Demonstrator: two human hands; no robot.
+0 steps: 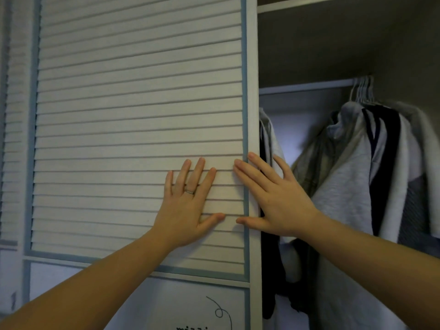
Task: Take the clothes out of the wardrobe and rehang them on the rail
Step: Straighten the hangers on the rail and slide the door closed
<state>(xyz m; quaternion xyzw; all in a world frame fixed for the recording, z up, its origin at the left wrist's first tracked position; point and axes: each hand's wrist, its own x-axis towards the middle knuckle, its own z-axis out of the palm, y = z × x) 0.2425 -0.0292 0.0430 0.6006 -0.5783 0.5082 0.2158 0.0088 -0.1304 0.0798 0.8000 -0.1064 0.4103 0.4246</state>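
Note:
A white slatted wardrobe door (138, 115) fills the left and middle of the view. My left hand (185, 206) lies flat on its slats, fingers spread, a ring on one finger. My right hand (273, 198) presses flat against the door's right edge, fingers apart, holding nothing. To the right the wardrobe stands open. Several grey, white and dark clothes (362, 175) hang bunched on white hangers (362, 89) at the right end of a pale rail (304, 86). Another grey and dark garment (269, 144) hangs just behind the door's edge, partly hidden.
A shelf board (297, 4) runs across the top of the wardrobe above the rail. A second slatted panel (14, 115) sits at the far left. The lower door panel (190, 306) carries a thin black curl drawing and some lettering.

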